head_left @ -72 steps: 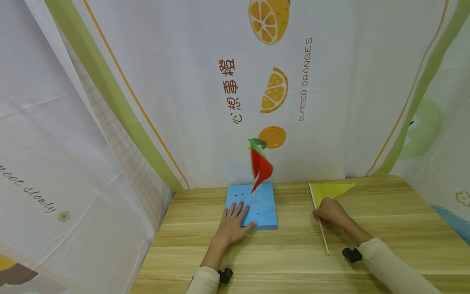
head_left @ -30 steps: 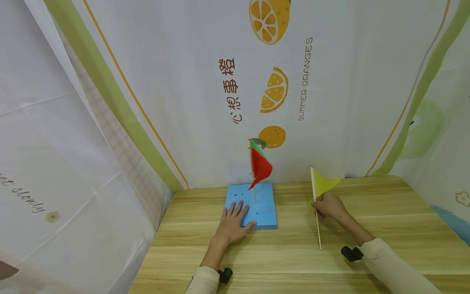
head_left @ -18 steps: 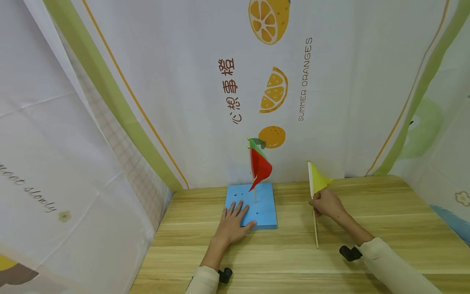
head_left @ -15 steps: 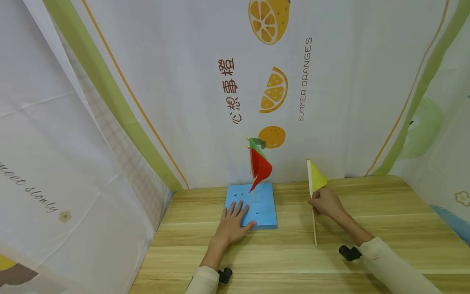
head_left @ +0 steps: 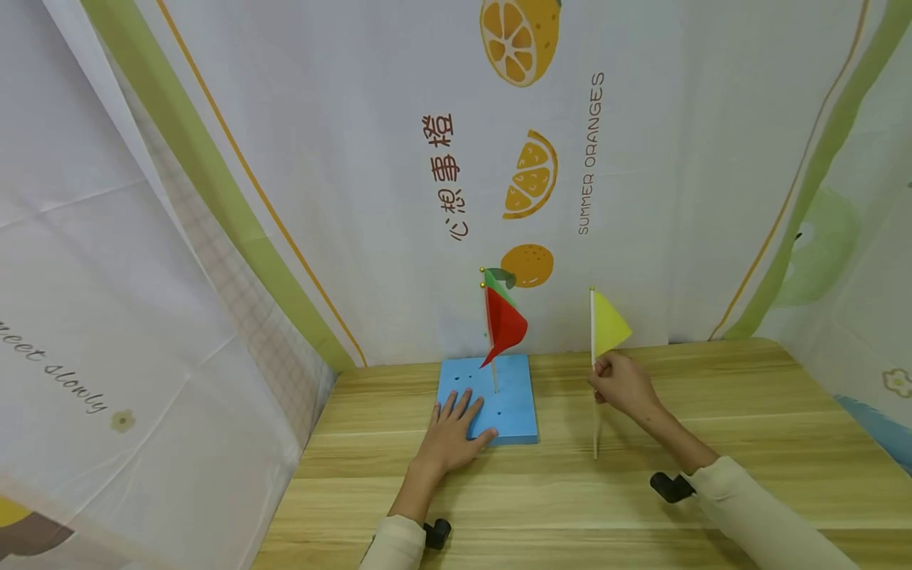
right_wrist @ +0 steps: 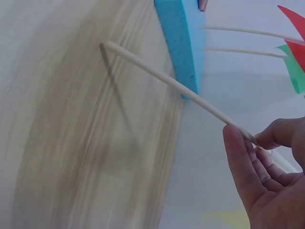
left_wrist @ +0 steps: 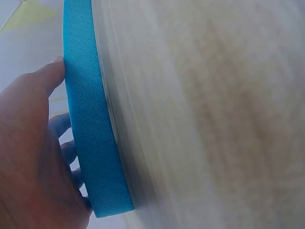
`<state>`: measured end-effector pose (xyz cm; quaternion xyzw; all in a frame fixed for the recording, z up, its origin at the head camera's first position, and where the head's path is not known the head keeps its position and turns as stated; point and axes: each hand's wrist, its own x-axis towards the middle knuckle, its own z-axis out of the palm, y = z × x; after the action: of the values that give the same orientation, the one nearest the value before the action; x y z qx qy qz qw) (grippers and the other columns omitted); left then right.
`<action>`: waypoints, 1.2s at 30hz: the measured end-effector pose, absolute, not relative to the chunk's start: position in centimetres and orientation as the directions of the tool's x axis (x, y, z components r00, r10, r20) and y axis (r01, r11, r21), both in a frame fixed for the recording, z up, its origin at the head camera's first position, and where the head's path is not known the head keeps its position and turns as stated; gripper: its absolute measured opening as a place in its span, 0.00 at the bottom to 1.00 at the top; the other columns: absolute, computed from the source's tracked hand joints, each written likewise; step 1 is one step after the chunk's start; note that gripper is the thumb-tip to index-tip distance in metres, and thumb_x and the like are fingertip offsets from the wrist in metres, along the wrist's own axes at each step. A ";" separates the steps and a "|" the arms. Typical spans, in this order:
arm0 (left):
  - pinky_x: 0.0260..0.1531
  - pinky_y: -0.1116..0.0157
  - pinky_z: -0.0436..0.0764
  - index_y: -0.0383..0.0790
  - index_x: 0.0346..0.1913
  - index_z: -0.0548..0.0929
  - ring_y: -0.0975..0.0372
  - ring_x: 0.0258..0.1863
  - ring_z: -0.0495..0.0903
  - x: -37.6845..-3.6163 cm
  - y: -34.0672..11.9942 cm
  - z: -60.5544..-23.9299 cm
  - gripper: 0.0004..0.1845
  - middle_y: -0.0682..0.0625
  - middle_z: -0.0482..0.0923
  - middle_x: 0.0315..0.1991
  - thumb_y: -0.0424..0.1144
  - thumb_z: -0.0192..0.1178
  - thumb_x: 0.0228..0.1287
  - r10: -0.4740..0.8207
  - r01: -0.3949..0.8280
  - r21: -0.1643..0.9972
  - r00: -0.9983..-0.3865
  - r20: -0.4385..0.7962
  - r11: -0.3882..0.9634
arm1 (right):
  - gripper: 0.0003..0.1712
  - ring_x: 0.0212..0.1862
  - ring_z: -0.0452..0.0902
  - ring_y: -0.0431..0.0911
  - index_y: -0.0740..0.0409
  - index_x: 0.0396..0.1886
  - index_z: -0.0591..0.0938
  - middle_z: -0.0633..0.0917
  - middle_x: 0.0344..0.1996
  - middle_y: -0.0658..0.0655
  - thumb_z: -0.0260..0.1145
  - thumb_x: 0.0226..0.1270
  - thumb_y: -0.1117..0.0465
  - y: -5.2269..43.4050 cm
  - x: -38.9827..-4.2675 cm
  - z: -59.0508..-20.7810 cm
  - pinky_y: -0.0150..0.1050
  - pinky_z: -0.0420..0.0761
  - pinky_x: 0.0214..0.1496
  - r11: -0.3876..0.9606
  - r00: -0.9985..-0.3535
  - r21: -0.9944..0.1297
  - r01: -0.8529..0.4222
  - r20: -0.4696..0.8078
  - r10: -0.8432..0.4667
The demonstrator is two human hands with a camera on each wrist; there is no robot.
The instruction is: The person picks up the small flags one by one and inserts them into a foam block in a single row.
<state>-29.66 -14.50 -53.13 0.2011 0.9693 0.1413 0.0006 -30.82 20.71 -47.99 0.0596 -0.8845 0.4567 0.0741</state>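
Observation:
A blue foam board with small holes lies on the wooden table. A red flag and a green flag stand in it on thin sticks. My left hand rests flat on the board's front left corner; in the left wrist view, the left hand lies against the foam board. My right hand pinches the stick of a yellow flag, nearly upright, its lower end just above the table, right of the board. The right wrist view shows my fingers on the stick beside the board.
Printed fabric walls close in the table at the back and on both sides. Bare wood lies in front of and to the right of the board. Black wrist mounts sit close to the front edge.
My right hand picked the yellow flag up off the table, turned it upright and carried it left toward the board. The left hand stayed flat on the board.

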 end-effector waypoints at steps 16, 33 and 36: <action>0.84 0.36 0.50 0.49 0.85 0.63 0.43 0.87 0.48 -29.7 -14.6 -53.4 0.42 0.44 0.53 0.87 0.69 0.50 0.78 0.386 0.383 0.274 -0.921 0.044 0.882 | 0.05 0.28 0.89 0.46 0.66 0.40 0.81 0.89 0.33 0.63 0.64 0.74 0.67 18.7 -31.0 -47.1 0.34 0.90 0.31 0.541 -0.958 -0.804 -0.248 0.286 -0.015; 0.84 0.36 0.50 0.48 0.84 0.64 0.42 0.87 0.49 -29.5 -14.5 -53.1 0.42 0.44 0.54 0.87 0.68 0.51 0.78 0.386 0.384 0.285 -0.921 0.051 0.878 | 0.03 0.30 0.90 0.51 0.68 0.40 0.82 0.87 0.32 0.64 0.67 0.74 0.71 15.9 -31.4 -45.8 0.40 0.91 0.32 0.484 -0.918 -0.803 -0.349 0.397 -0.003; 0.84 0.36 0.50 0.48 0.84 0.65 0.42 0.87 0.49 -29.6 -14.5 -53.1 0.42 0.44 0.54 0.87 0.67 0.52 0.78 0.387 0.385 0.286 -0.921 0.053 0.878 | 0.03 0.31 0.90 0.54 0.68 0.40 0.83 0.88 0.32 0.64 0.67 0.73 0.70 15.7 -31.4 -45.7 0.37 0.91 0.31 0.481 -0.915 -0.801 -0.355 0.403 -0.004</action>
<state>-29.56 -14.46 -53.09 0.1991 0.9689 0.1467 0.0030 -31.45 15.72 -45.65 0.1067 -0.8422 0.4981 0.1764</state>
